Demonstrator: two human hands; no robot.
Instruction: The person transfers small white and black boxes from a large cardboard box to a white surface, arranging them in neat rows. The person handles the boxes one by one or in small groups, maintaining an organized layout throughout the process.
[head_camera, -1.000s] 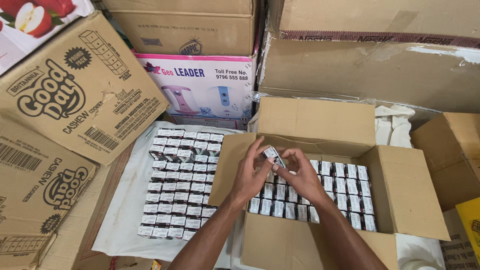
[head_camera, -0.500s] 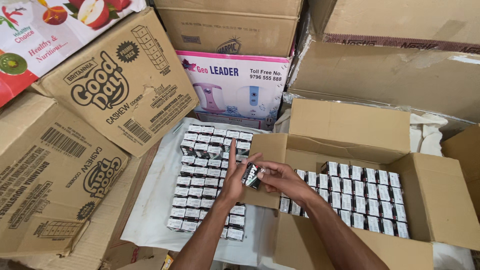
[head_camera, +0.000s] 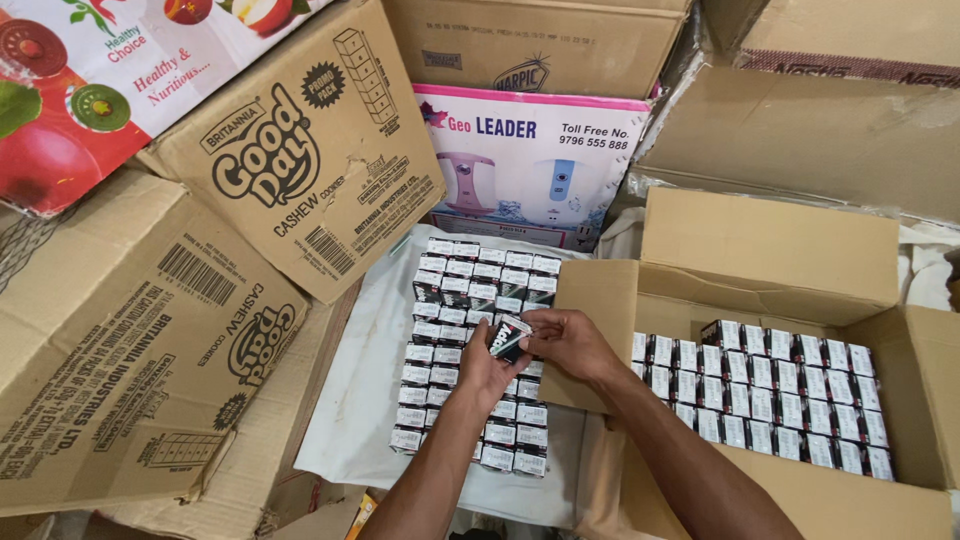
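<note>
A small black and white carton (head_camera: 508, 337) is pinched between my left hand (head_camera: 482, 372) and my right hand (head_camera: 568, 343), above a grid of the same small cartons (head_camera: 475, 330) laid out on a white cloth (head_camera: 355, 400). To the right stands an open cardboard box (head_camera: 770, 260) with several rows of identical small cartons (head_camera: 780, 385) packed upright inside. My hands hover over the box's left flap and the right edge of the grid.
Large brown printed cardboard boxes (head_camera: 290, 160) lean at the left. A white and pink appliance box (head_camera: 530, 160) stands behind the grid. More brown boxes (head_camera: 820, 120) are stacked at the back right. A fruit-printed box (head_camera: 90, 80) fills the top left corner.
Both hands have carried the small carton leftward, from above the open box to over the grid on the cloth. The camera view has shifted left as well.
</note>
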